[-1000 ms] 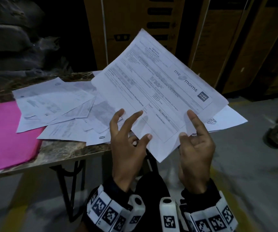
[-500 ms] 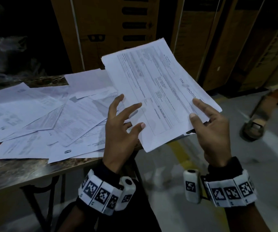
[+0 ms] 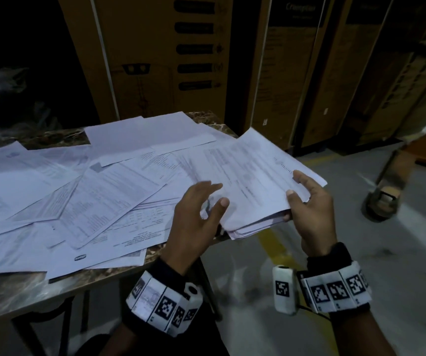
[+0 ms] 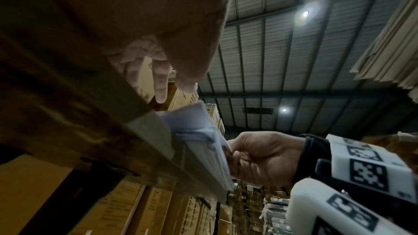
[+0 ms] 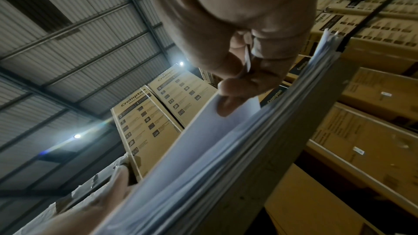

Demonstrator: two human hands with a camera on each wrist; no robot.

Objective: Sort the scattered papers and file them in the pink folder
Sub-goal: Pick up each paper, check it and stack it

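A stack of white printed papers (image 3: 255, 181) lies low over the right corner of the marble table (image 3: 60, 286), partly past its edge. My right hand (image 3: 294, 186) grips the stack's right edge, thumb on top, fingers beneath; the right wrist view shows the same stack (image 5: 226, 149). My left hand (image 3: 219, 194) hovers at the stack's left side with fingers spread and holds nothing. In the left wrist view its fingers (image 4: 161, 85) hang relaxed above the stack's corner (image 4: 199, 128). Several loose sheets (image 3: 83, 191) lie scattered and overlapping across the table. The pink folder is out of view.
Tall cardboard boxes (image 3: 160, 60) stand close behind the table and to the right. A wheeled cart (image 3: 386, 199) sits on the floor at the right. A yellow line (image 3: 271, 242) runs along the grey floor below the stack.
The stack, held up and tilted a second ago, has come down flat over the table's right corner. My left hand has come off it. The view swung right, so the pink folder left the frame.
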